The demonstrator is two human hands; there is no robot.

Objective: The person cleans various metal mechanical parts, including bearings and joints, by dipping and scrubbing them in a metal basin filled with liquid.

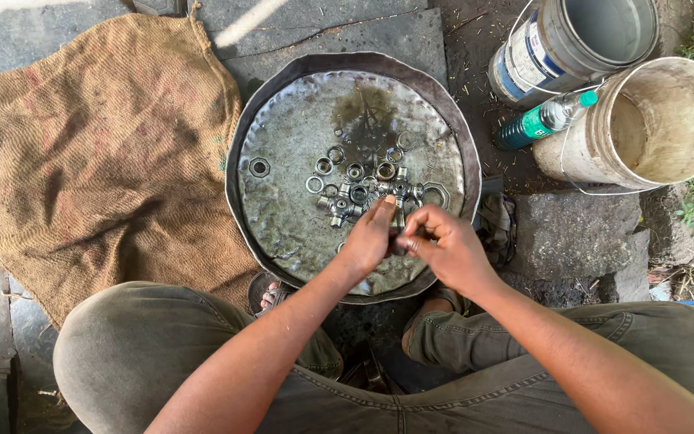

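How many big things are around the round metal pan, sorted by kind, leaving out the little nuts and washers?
Buckets: 2, a grey one and a cream one
Bottles: 1, green with a green cap
Burlap sacks: 1
Stone blocks: 1
Total: 5
The nuts and washers in the pan overlap too much to count.

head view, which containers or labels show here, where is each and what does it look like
Grey metal can: top right, lying tilted, round, with a white and blue label on its side.
Green bottle: between the can and the bucket, on its side, white label band, teal cap.
Cream bucket: right, round, unlabelled, stained inside.
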